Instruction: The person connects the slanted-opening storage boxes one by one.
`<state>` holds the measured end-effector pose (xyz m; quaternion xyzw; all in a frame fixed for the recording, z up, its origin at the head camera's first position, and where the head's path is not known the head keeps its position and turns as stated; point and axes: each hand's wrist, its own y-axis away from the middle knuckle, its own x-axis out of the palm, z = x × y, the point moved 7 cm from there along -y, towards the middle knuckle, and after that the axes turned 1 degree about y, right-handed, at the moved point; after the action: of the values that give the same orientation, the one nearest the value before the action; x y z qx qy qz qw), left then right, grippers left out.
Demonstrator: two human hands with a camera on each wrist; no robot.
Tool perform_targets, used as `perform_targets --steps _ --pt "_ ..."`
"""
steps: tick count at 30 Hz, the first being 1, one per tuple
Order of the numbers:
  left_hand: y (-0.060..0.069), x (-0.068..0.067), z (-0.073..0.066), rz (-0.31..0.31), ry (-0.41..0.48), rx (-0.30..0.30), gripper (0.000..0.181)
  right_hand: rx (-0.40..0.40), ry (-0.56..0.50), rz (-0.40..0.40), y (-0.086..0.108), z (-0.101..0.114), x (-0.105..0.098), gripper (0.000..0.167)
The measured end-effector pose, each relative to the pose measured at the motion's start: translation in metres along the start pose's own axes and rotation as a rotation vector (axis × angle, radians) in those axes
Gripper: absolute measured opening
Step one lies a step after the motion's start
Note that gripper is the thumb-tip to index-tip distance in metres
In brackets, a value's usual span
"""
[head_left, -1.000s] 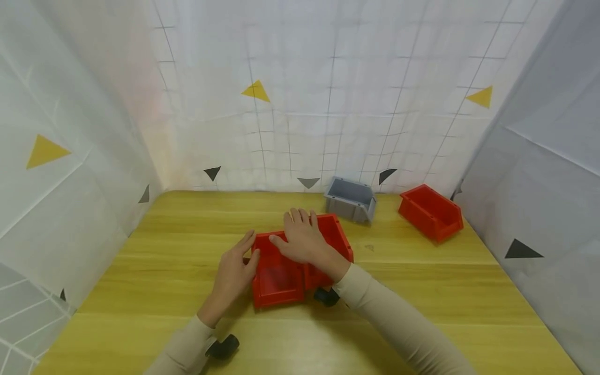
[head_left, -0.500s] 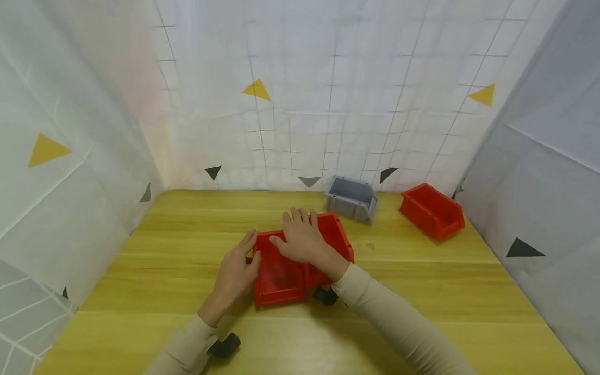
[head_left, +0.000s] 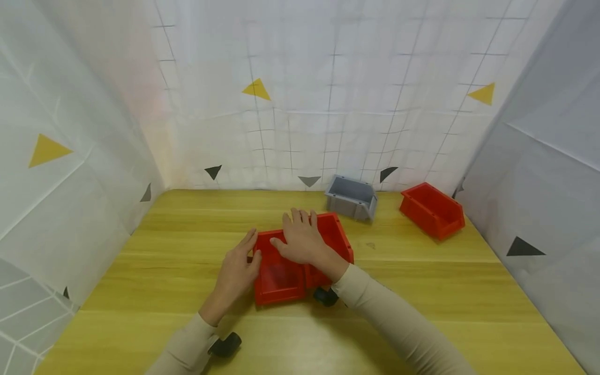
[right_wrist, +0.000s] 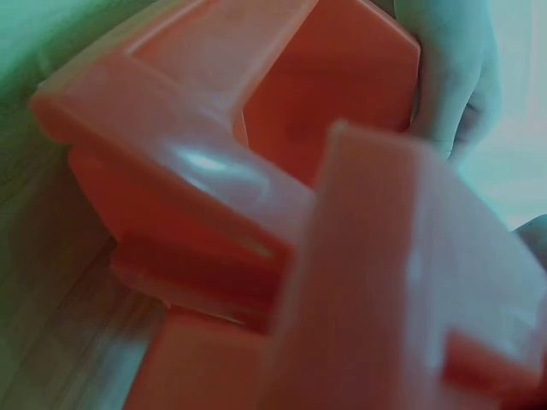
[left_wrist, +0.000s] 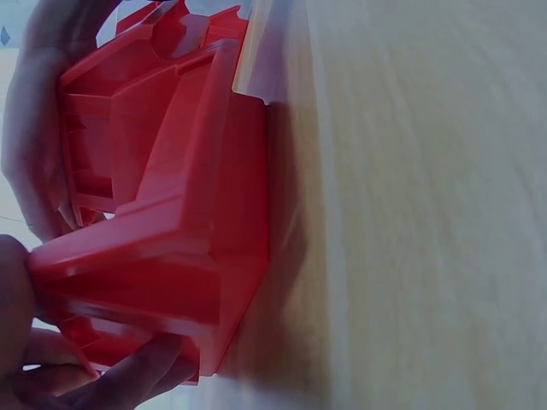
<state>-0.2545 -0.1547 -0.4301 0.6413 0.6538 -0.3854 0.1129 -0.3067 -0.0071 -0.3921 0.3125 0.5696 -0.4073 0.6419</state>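
Note:
Two red storage bins stand side by side on the table in the head view, the left red bin (head_left: 281,281) against the right red bin (head_left: 334,232). My left hand (head_left: 234,271) grips the left bin's outer wall, thumb by the rim and fingers outside; the left wrist view shows fingers (left_wrist: 141,371) at that wall. From above, my right hand (head_left: 304,242) holds the bins near the back where they meet. Its thumb lies over the left bin and its fingers reach past the rear rim. This hand hides part of the joint between the bins.
Behind and to the right sits a grey bin (head_left: 350,200), near the back wall. Another red bin (head_left: 431,211) stands at the far right by the side wall. White sheets marked with lines and triangles (head_left: 257,89) enclose the wooden table (head_left: 164,271).

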Motion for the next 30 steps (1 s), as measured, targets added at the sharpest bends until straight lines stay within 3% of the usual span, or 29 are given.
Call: perform_targets --steps 14,20,30 --pt "-0.001 -0.002 -0.003 0.004 -0.008 -0.023 0.053 0.012 0.027 0.018 -0.002 0.0 0.006 0.08" --pt "-0.001 -0.002 -0.002 0.006 -0.021 -0.031 0.052 0.008 0.024 -0.004 -0.001 -0.001 0.016 0.083" --pt "-0.003 -0.003 -0.004 0.035 -0.033 -0.027 0.052 0.011 0.025 -0.03 -0.001 0.001 0.015 0.083"
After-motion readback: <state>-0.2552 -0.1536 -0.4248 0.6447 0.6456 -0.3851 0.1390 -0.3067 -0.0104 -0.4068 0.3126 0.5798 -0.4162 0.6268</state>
